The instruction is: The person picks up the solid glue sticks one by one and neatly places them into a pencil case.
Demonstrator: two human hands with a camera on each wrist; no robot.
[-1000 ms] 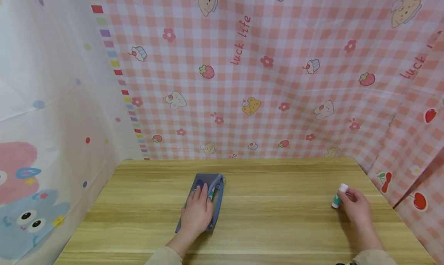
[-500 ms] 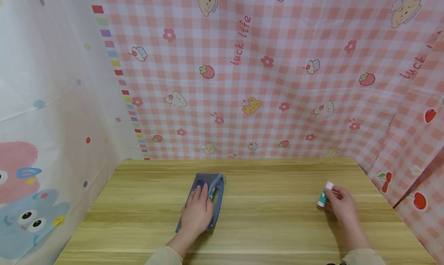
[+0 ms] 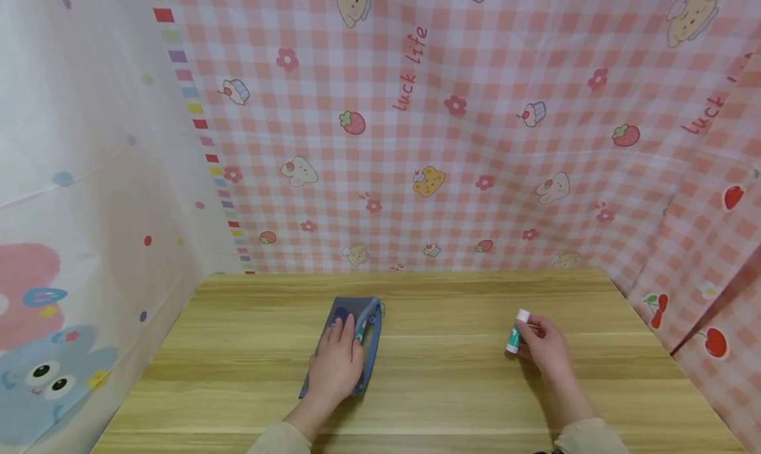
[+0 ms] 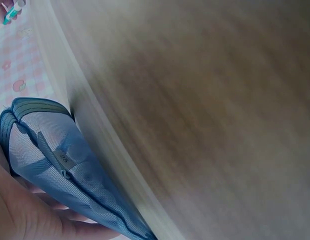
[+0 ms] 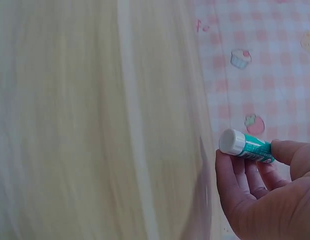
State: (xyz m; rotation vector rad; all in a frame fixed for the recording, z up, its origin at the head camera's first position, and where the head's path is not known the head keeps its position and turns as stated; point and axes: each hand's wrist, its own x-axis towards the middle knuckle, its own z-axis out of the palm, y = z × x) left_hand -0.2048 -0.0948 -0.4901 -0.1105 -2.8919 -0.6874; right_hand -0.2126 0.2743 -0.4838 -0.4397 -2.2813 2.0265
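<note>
A blue mesh zipper pouch (image 3: 373, 355) lies on the table left of centre. My left hand (image 3: 336, 367) rests flat on it with fingers stretched toward its far end. A green-and-white item (image 3: 360, 333) shows beside the fingers at the pouch; its kind is unclear. In the left wrist view the pouch (image 4: 70, 160) shows its zipper, with the hand (image 4: 25, 210) alongside. My right hand (image 3: 549, 351) pinches a green-and-white glue stick (image 3: 514, 338), tilted, over the table's right part. The right wrist view shows the glue stick (image 5: 247, 146) between thumb and fingers.
The wood-grain table (image 3: 440, 388) ends at a pink checked cloth (image 3: 452, 143) hung behind it. A white patterned cloth (image 3: 107, 196) hangs at the left, and more checked cloth hangs at the right.
My right hand has moved left across the table, carrying the glue stick closer to the pouch. The left hand and the pouch have stayed in place.
</note>
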